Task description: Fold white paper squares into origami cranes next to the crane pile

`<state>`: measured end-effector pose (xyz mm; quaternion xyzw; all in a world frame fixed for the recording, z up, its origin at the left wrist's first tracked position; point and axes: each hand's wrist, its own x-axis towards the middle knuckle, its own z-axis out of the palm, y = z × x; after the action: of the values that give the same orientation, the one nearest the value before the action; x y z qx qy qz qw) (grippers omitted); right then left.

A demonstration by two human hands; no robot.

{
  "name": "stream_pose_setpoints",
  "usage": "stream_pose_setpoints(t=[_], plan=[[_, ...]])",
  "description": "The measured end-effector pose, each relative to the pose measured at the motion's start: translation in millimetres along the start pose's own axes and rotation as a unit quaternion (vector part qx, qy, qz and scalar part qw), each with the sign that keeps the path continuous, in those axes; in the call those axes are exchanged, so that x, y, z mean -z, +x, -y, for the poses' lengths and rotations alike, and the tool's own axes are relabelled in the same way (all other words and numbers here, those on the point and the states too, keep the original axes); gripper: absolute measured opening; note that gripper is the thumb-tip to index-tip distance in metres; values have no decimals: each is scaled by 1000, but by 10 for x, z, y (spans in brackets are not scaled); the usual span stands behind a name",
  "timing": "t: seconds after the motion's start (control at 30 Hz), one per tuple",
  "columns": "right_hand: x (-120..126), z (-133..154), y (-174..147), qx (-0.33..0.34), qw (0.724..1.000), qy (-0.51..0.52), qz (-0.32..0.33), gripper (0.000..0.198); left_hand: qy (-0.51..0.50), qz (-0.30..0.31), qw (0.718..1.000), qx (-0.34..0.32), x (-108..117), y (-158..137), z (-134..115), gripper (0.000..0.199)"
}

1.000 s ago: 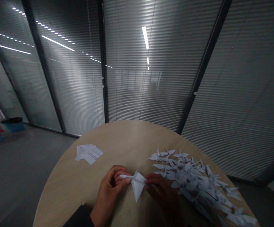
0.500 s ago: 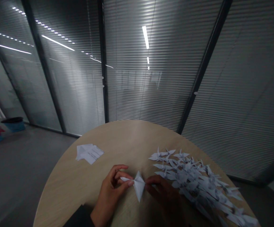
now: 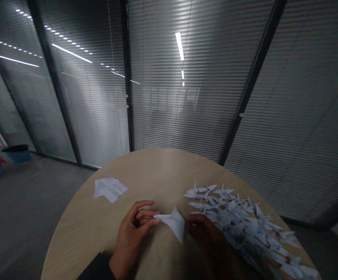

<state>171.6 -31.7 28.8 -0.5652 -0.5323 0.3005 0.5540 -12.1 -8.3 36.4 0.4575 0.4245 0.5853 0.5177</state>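
Observation:
A white origami crane, partly folded, is held between my two hands above the wooden table. My left hand pinches its long narrow point between thumb and fingertips, with the index finger raised apart. On the other side, my right hand grips the crane's right edge in its fingertips; this hand is dark in shadow, so its lower fingers are hard to make out. One wide flap points up and another hangs down towards me.
A large heap of folded paper cranes covers the table's right side. Flat paper sheets lie at the left, some with printing. Blinds behind glass panels rise past the table. Two bins, one blue, stand on the floor at far left.
The crane has shifted right and turned. My left fingers now hold nearer the tip of its long point, which shows more of its length. My right hand has moved slightly right.

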Motion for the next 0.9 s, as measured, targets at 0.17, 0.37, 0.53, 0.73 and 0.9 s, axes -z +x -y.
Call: stream_pose_setpoints(t=[0.17,0.37,0.53,0.73,0.9], plan=[[-2,1,-2,13,1000,-1,10,21,21,-16,1000,-12,4,-18,-20,32],[-12,-3,-2,12,1000,-8,-11,21,77,0,996,-47,26,-21,-10,14],[-25,-57,-2,30,999,-15,-16,17,92,4,994,-51,38,-28,10,11],[-20,-100,5,36,999,-14,-7,18,104,-1,993,-60,37,-43,7,9],[-21,-136,20,38,999,-12,-6,18,126,3,989,-73,38,-63,-19,10]])
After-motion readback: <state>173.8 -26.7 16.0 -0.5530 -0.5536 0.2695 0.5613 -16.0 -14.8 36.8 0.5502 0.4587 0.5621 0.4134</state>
